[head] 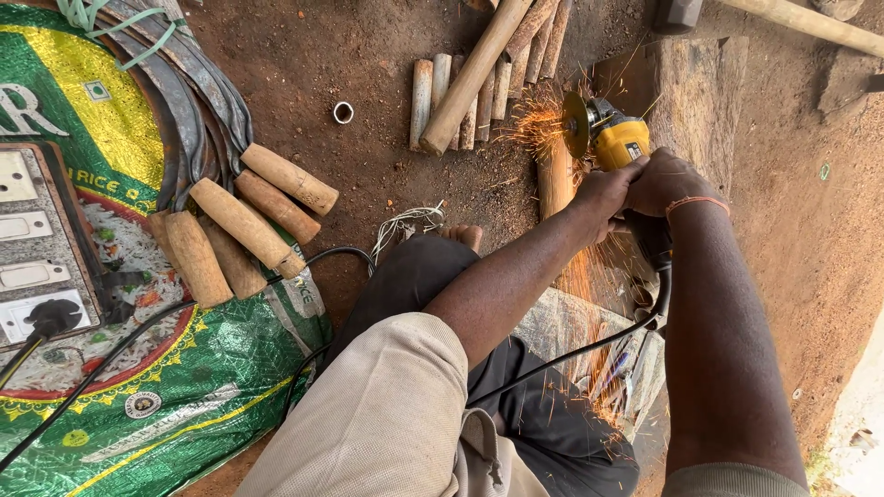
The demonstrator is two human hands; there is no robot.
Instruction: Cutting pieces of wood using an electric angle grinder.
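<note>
Sparks everywhere off the yellow angle grinder (615, 138), disc down on a wooden handle (555, 179) by the log block (686, 92). Both hands, left (603, 191) and right (665, 182), are clamped round its body. Looks heavy and kicky, so gripping the body two-handed seems right.

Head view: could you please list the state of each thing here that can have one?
Angle grinder: running, disc throwing sparks.
Left hand: closed on the grinder.
Right hand: closed on the grinder.
Wooden handle: lying under the disc, being ground.
Plug: pushed into the socket board.
Sickles: bundled, lying on the sack.
Metal ring: loose on the ground.
</note>
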